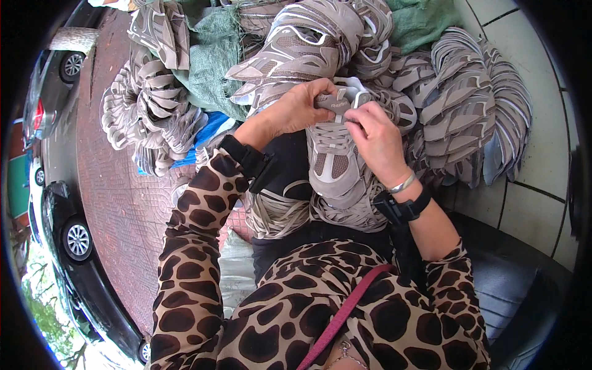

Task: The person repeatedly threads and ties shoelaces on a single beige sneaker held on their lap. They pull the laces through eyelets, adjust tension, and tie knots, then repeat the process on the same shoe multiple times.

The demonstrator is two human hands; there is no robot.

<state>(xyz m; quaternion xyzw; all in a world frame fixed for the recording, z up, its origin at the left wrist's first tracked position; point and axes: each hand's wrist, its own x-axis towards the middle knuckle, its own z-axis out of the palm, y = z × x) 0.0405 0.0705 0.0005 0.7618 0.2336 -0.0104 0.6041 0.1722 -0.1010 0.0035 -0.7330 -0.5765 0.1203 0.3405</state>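
Your left hand (296, 112) is pinching the tongue (330, 103) of a taupe suede-and-mesh laced shoe upper (332, 161), which is lying in front of you, toe toward you. Your right hand (378, 140) is bunching its fingertips beside that tongue; whether its grip is pinching anything, I cannot tell. A slackening left grip could be letting the tongue twist; the loose beige lace bundle (277, 217) could be snagging, its strands lying so close.

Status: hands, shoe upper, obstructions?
Left hand gripping tongue; right hand beside it, grip unclear. Shoe upper toe toward body, laces across front. Piled uppers beyond, none covering it.
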